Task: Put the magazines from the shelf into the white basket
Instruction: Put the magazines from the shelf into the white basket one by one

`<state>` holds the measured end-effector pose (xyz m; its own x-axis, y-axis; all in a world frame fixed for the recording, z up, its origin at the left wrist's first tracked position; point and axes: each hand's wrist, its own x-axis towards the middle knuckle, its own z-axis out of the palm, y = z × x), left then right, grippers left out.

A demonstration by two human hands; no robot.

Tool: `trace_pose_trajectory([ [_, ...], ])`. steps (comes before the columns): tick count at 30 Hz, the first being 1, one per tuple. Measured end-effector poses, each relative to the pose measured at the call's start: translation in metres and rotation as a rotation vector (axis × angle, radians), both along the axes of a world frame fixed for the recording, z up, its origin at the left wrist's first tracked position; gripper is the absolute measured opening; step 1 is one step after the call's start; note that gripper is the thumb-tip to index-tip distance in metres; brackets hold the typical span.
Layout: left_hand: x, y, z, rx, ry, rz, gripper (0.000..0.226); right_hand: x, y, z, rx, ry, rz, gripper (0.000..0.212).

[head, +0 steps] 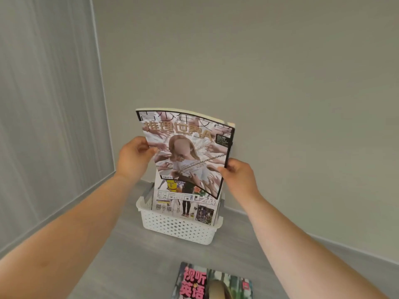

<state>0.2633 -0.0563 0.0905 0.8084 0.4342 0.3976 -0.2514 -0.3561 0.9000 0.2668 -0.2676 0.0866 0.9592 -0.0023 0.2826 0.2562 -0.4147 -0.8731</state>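
Glossy magazine (pixel 190 152), gold title, chain artwork, bowed; left hand (pixel 132 158) and right hand (pixel 237 178) pinch its side edges above white basket (pixel 179 227).

Held magazine (pixel 185 147) covers the top half of the magazine standing in the white basket (pixel 179 225); the basket's far wall is hidden behind both. Fingers of left hand (pixel 133 157) and right hand (pixel 236 175) wrap behind the cover, out of sight. Third magazine (pixel 212 281) on the grey surface is cut by the bottom edge. Small cover print is unreadable.
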Motion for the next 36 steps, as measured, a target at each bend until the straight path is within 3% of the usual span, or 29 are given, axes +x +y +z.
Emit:
trace_pose_trajectory([
  [13, 0.057, 0.01, -0.097, 0.08, 0.336, 0.024, 0.015, 0.046, 0.013, -0.093, -0.132, 0.291, -0.053, 0.022],
  [17, 0.067, 0.005, -0.104, 0.069, 0.378, 0.028, 0.028, 0.053, 0.013, -0.105, -0.158, 0.309, -0.077, 0.024],
  [20, 0.07, 0.0, -0.101, 0.101, 0.437, 0.083, 0.014, 0.056, 0.01, -0.108, -0.126, 0.321, -0.083, 0.025],
  [23, 0.065, -0.003, -0.104, 0.14, 0.501, 0.084, 0.031, 0.053, 0.005, -0.105, -0.095, 0.347, -0.102, 0.028],
  [27, 0.038, -0.012, -0.108, 0.103, 0.443, 0.059, 0.038, 0.035, -0.013, -0.101, -0.078, 0.346, -0.137, 0.034],
  [31, -0.021, -0.029, -0.12, 0.058, 0.375, 0.004, 0.022, 0.0, -0.039, -0.108, 0.016, 0.356, -0.189, 0.033],
  [36, -0.105, -0.057, -0.165, 0.006, 0.692, -0.142, 0.025, -0.075, -0.088, -0.15, 0.146, 0.528, -0.374, 0.029],
])
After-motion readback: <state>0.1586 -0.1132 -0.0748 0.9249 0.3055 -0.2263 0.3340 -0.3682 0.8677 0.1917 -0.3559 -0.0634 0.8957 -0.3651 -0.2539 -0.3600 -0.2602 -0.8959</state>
